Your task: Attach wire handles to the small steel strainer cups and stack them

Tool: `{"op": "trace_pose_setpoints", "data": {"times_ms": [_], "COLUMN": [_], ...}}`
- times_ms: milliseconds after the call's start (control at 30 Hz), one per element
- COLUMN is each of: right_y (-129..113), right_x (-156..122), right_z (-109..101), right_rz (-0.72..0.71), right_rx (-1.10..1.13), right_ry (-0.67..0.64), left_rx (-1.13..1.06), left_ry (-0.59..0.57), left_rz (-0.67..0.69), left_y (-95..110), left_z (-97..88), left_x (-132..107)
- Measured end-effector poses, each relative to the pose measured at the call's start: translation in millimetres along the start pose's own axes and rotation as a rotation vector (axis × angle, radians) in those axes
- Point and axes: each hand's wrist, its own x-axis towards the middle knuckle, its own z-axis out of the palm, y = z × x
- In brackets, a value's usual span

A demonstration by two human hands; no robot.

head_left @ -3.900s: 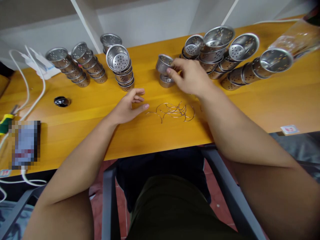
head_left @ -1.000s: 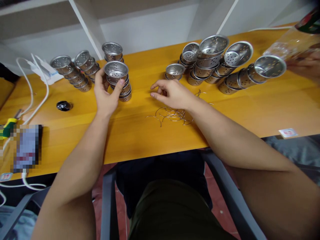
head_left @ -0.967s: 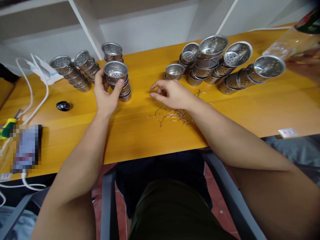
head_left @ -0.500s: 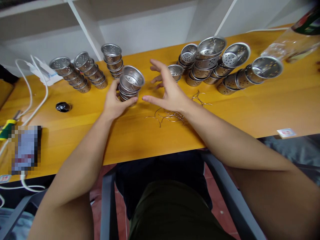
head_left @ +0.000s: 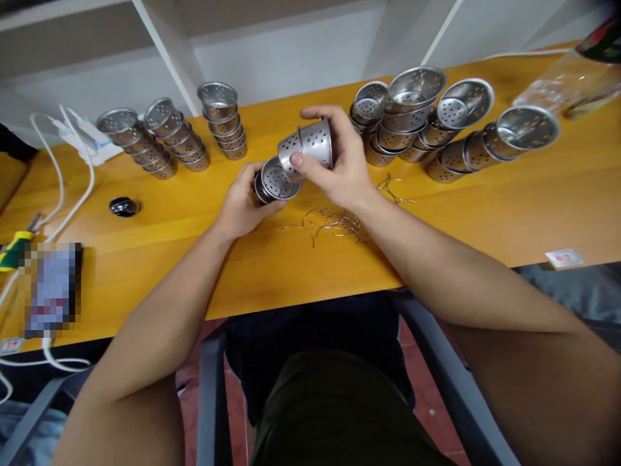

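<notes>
Half a second ago the right hand point(head_left: 345, 169) was open with its fingers spread beside the stack. Now it is clamped on a nested pair of perforated steel cups point(head_left: 309, 145), which has come off the top of that stack. It holds the pair on its side above the worktop point(head_left: 485, 207), thumb on the near wall and fingers over the far one.

The left hand point(head_left: 241, 206) still grips the lower cups point(head_left: 274, 182). They were upright before and are now tipped, so their open mouths face the camera, just below and left of the lifted pair. The two hands are close together but each holds its own part. The tangle of wire rings point(head_left: 334, 223) lies where it was, near the right wrist.

The worktop is orange-yellow wood.

- **Far left:** three leaning stacks of the same cups point(head_left: 174, 133), then a black knob point(head_left: 123, 206), white cables point(head_left: 72, 188) and a green-handled tool point(head_left: 12, 241) at the edge.
- **Far right:** a heap of cups point(head_left: 417, 110) with a row lying on its side point(head_left: 485, 147), and beyond it a clear plastic bottle point(head_left: 567, 77).
- **Near right edge:** a small label point(head_left: 563, 257) is stuck there.

Behind the worktop is a white wall with white shelf uprights. Below the worktop, grey chair arms and a red tiled floor show.
</notes>
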Motion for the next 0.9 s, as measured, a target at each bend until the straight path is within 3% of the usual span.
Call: {"op": "trace_pose_setpoints", "data": {"times_ms": [167, 400, 667, 900], "right_y": [3, 2, -9, -13], "right_x": [0, -1, 3, 6], "right_z": [-4, -8, -3, -4], "right_rz": [-0.050, -0.159, -0.157, -0.157], "right_rx": [-0.050, -0.073, -0.123, -0.157], "right_ry": [-0.012, -0.193, -0.204, -0.196], "left_rx": [-0.013, -0.079, -0.060, -0.093], "left_ry": [0.006, -0.054, -0.180, -0.198], "left_rz": [-0.031, -0.032, 0.002, -0.013], "left_y": [3, 7, 11, 2], "left_z": [0.8, 3.8, 1.6, 8.0], "left_x": [0, 0, 1, 0]}}
